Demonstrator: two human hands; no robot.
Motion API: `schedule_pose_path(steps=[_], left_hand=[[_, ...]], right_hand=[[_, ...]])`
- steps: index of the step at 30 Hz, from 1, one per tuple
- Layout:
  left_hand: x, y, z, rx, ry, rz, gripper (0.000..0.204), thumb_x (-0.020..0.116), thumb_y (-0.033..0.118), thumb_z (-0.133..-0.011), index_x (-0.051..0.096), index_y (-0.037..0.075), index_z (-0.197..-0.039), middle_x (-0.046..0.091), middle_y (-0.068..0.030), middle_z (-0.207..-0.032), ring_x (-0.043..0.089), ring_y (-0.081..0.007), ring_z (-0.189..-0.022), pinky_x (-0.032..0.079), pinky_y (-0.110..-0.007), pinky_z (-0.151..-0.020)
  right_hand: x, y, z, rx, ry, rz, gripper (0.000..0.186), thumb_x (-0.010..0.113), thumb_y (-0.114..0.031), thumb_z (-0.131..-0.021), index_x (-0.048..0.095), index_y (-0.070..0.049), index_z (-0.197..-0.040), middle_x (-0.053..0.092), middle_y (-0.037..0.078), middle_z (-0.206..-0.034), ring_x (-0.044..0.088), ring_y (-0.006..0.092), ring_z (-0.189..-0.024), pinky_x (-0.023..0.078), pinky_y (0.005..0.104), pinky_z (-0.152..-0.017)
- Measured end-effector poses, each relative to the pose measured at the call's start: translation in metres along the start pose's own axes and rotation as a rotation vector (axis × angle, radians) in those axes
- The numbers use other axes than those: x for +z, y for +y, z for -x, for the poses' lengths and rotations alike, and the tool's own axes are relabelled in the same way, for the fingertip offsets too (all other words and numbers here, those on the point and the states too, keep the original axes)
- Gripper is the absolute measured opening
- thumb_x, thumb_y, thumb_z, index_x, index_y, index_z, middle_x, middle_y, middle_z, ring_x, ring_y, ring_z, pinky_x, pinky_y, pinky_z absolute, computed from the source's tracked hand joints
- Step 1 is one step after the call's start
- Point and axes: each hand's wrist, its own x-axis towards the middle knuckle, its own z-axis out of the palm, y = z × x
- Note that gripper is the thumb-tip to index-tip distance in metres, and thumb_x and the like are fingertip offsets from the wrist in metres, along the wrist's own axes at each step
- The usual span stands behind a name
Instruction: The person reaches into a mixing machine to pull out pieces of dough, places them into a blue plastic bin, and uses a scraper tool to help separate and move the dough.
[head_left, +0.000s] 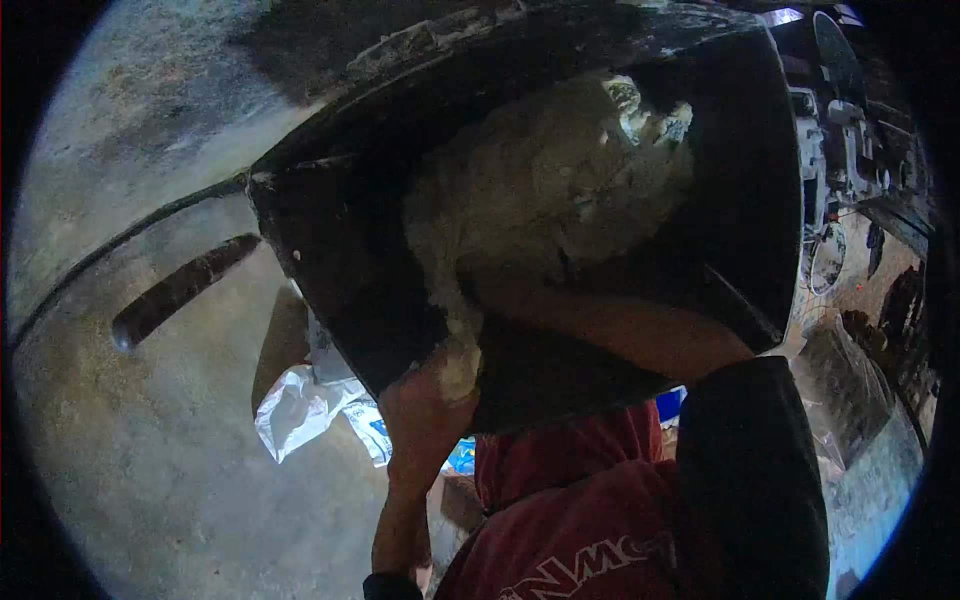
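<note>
A dark, straight-sided tub (350,290) fills the middle of the head view. In it lies a large, pale, soft mass that looks like dough (540,170), with whiter crumbly bits at its far right. At the tub's near left edge, my left hand (428,390) is closed on a narrow strip of this mass, stretched toward me. My right forearm crosses the tub from the right, and my right hand (500,290) is at the near side of the mass. Deep shadow hides its fingers.
A dark bar-shaped handle (185,290) sticks out left of the tub above the concrete floor (220,480). Crumpled white plastic packaging (300,410) lies below the tub's left edge. On the right are metal machine parts (850,150) and a clear plastic bag (845,390).
</note>
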Motion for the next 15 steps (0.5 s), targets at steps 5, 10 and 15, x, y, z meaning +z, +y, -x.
schedule_pose_path(steps=[5,10,15], left_hand=[[-0.034,0.005,0.035,-0.166,0.067,0.156,0.033,0.077,0.021,-0.069,0.062,0.003,-0.092,0.067,-0.0137,-0.075,0.067,-0.0301,-0.068,0.053,-0.037,-0.064],[-0.046,-0.01,0.067,-0.363,0.241,0.357,0.042,0.079,0.022,-0.069,0.059,-0.002,-0.097,0.064,-0.0129,-0.087,0.063,-0.0228,-0.079,0.051,-0.033,-0.074],[-0.041,0.019,0.035,-0.302,0.375,0.568,0.048,0.082,0.025,-0.07,0.057,-0.002,-0.102,0.064,-0.0117,-0.094,0.062,-0.0213,-0.086,0.05,-0.033,-0.079]], right_hand=[[-0.024,0.021,0.009,-0.04,-0.143,0.052,0.039,0.041,-0.013,-0.093,0.044,0.001,-0.13,0.057,0.027,-0.117,0.057,0.0384,-0.109,0.046,0.0459,-0.092],[-0.096,-0.008,0.075,-0.156,-0.294,-0.016,0.053,0.051,-0.016,-0.089,0.034,0.0,-0.136,0.053,0.03,-0.12,0.055,0.0396,-0.111,0.043,0.0476,-0.097],[-0.065,-0.007,0.058,-0.057,0.054,-0.012,0.083,0.076,-0.034,-0.071,0.034,-0.007,-0.137,0.038,0.022,-0.139,0.046,0.0392,-0.122,0.039,0.0492,-0.1]])
